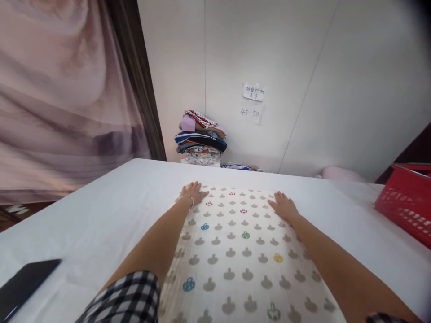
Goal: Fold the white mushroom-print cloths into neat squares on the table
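A white cloth (232,264) printed with grey, blue, red, green and yellow mushroom shapes lies spread on the white table, running from its far part down to the bottom of the view. My left hand (194,193) rests flat on the cloth's far left corner, fingers spread, a thin bracelet at the wrist. At the far right corner lies my right hand (283,206), palm down with its fingers stretched out. Both arms reach forward along the cloth's two sides. Neither hand grips anything.
Folded clothes (201,139) are piled behind the table against the white wall. A red plastic basket (406,202) stands at the right. On the table's near left lies a dark flat object (27,282). A pink curtain (60,98) hangs left; handwritten paper notes (253,93) are on the wall.
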### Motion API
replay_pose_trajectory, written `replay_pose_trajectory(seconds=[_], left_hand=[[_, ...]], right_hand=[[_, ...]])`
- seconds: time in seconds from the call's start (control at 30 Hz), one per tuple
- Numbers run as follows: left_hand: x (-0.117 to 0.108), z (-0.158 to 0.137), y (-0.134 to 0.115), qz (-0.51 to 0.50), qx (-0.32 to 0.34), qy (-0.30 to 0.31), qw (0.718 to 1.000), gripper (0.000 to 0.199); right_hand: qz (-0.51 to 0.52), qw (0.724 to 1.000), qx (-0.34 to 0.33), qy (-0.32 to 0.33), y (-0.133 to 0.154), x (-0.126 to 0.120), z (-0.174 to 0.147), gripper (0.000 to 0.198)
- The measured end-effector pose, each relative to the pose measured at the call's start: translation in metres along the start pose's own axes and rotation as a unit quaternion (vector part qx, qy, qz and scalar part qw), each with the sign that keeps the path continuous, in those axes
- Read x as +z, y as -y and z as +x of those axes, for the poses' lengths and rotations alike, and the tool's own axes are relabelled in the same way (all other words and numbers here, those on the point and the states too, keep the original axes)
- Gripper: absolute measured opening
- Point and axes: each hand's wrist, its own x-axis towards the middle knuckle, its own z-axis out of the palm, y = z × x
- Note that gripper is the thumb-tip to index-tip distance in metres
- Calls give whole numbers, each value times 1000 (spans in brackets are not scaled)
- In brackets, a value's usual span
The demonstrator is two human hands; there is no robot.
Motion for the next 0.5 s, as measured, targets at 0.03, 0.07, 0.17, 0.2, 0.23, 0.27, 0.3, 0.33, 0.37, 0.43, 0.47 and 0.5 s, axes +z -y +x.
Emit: replay_pose_trajectory(seconds=[0.03, 0.07, 0.17, 0.2, 0.23, 0.27, 0.3, 0.33, 0.37, 0.43, 0.47, 0.5], left_hand=[[2, 2, 2, -6, -8, 1, 1000, 76], [4, 4, 4, -12, -12, -1, 1000, 76], [5, 5, 6, -26, -7, -7, 1000, 76], [5, 4, 7, -31, -4, -6, 999, 75], [4, 4, 8, -36, -3, -5, 999, 75], [4, 4, 9, -42, -5, -4, 999, 75], [3, 3, 11, -46, -14, -5, 999, 76], [4, 3, 14, -48, -24, -6, 999, 76], [4, 3, 17, -49, -34, -9, 998, 78], [5, 3, 22, -48, -50, -10, 998, 80], [5, 4, 24, -49, -55, -7, 997, 80], [4, 5, 26, -52, -57, -3, 997, 79]], right_hand=[[3, 1000, 4, 4, -4, 3, 4, 65], [6, 1000, 6, 6, -8, 6, 6, 65], [10, 1000, 4, -1, -12, 11, 10, 66], [11, 1000, 3, -2, -12, 11, 11, 66], [12, 1000, 4, -1, -12, 11, 12, 66], [15, 1000, 6, 3, -13, 11, 13, 66], [19, 1000, 8, 9, -13, 10, 13, 65], [23, 1000, 10, 15, -14, 10, 14, 65], [26, 999, 11, 18, -15, 10, 15, 65], [25, 999, 13, 15, -16, 10, 15, 65], [23, 1000, 12, 12, -17, 10, 16, 66], [23, 1000, 12, 11, -17, 9, 16, 66]])
